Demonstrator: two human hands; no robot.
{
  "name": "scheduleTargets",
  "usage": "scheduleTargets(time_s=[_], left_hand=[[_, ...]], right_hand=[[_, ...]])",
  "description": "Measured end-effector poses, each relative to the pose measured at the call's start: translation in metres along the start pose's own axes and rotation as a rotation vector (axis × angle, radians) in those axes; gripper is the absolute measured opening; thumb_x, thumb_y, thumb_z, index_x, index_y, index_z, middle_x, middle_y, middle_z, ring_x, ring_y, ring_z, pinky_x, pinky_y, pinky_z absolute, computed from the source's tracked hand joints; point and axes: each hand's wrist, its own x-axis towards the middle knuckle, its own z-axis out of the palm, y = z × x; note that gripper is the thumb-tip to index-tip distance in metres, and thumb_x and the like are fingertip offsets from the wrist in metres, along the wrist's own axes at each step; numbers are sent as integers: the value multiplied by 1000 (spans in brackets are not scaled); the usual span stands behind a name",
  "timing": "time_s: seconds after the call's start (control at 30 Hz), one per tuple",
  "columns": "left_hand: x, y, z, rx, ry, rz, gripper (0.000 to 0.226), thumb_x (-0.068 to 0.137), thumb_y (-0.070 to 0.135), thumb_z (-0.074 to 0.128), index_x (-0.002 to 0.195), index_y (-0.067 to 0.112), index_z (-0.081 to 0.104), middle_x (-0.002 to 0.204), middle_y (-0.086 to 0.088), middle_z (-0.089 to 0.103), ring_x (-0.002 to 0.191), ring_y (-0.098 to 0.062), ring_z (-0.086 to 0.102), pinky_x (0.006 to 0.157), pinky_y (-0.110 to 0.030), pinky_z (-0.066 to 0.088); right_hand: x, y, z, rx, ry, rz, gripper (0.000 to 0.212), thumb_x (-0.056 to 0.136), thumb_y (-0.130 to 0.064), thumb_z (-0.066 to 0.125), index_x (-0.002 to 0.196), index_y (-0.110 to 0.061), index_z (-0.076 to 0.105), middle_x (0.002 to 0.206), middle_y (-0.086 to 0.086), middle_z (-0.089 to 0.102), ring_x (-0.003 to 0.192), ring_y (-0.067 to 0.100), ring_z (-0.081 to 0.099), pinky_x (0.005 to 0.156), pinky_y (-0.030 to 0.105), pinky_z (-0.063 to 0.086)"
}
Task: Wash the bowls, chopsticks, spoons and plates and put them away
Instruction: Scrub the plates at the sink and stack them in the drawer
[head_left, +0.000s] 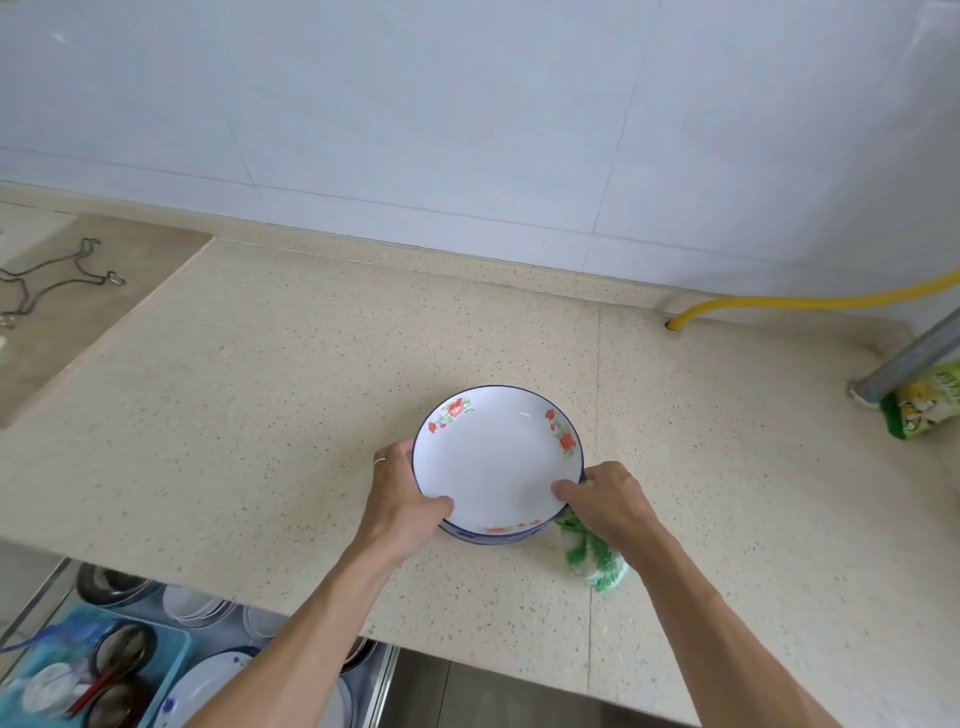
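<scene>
A white plate (493, 457) with red flowers and a blue rim tops a small stack of dishes on the speckled countertop (260, 415). My left hand (402, 491) grips the plate's left edge, thumb over the rim. My right hand (605, 501) grips its right edge, thumb on the rim. A green and white cloth (592, 558) lies under my right wrist; whether that hand also holds it I cannot tell. Below the counter's front edge an open drawer rack (171, 670) holds plates, bowls and a blue tray (62, 670) with dishes and red chopsticks.
A yellow hose (779, 302) enters the counter at the back right. A metal pipe (914, 353) and a green packet (927, 402) stand at the right edge. A wire stand (47, 280) lies on the lower surface at far left. The tiled wall runs behind.
</scene>
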Motion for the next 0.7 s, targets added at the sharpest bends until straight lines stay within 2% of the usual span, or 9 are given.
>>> scheduleTargets(time_s=[0.07, 0.13, 0.27, 0.37, 0.5, 0.63, 0.7], left_hand=[[-7, 8, -5, -26, -8, 30, 63, 74, 1, 71, 125, 22, 41, 121, 3, 34, 106, -13, 45, 64, -10, 37], [-14, 16, -10, -44, -23, 62, 61, 75, 1, 71, 118, 27, 36, 120, 4, 34, 107, -14, 46, 60, -7, 36], [-38, 35, -25, -71, -61, 127, 64, 74, 2, 72, 117, 28, 31, 124, 1, 40, 107, -17, 47, 68, -21, 41], [-61, 49, -33, -115, -127, 186, 66, 73, 3, 71, 123, 24, 34, 125, 1, 49, 109, -18, 53, 68, -23, 45], [-107, 66, -31, -166, -262, 241, 69, 74, 4, 71, 127, 27, 33, 117, 9, 51, 105, -14, 55, 76, -31, 54], [-156, 77, -14, -190, -366, 284, 66, 81, 4, 69, 132, 25, 31, 118, 6, 50, 108, -18, 53, 71, -20, 43], [-181, 83, 0, -223, -413, 317, 63, 83, 2, 68, 129, 25, 31, 120, 5, 49, 109, -17, 52, 71, -18, 43]], right_hand=[[-10, 0, -6, 46, 23, -3, 31, 84, -25, 65, 90, 5, 69, 77, 11, 66, 67, 24, 59, 58, 29, 46], [-23, -1, -11, 83, 47, -3, 32, 83, -24, 63, 90, 7, 67, 73, 9, 62, 65, 24, 57, 57, 30, 45], [-62, -1, -22, 196, 103, 16, 34, 83, -20, 62, 88, 13, 61, 71, 9, 57, 63, 23, 53, 57, 30, 41], [-104, 6, -30, 285, 159, 49, 28, 84, -19, 61, 78, 8, 60, 71, 10, 56, 62, 23, 52, 58, 31, 40], [-169, 26, -39, 361, 280, 110, 30, 86, -21, 62, 90, 9, 67, 72, 12, 64, 63, 25, 60, 60, 31, 48], [-234, 53, -47, 433, 377, 176, 30, 85, -19, 63, 88, 11, 67, 71, 13, 63, 61, 24, 59, 58, 29, 45], [-265, 70, -53, 465, 420, 219, 30, 83, -20, 64, 82, 10, 66, 70, 13, 62, 61, 24, 58, 58, 30, 44]])
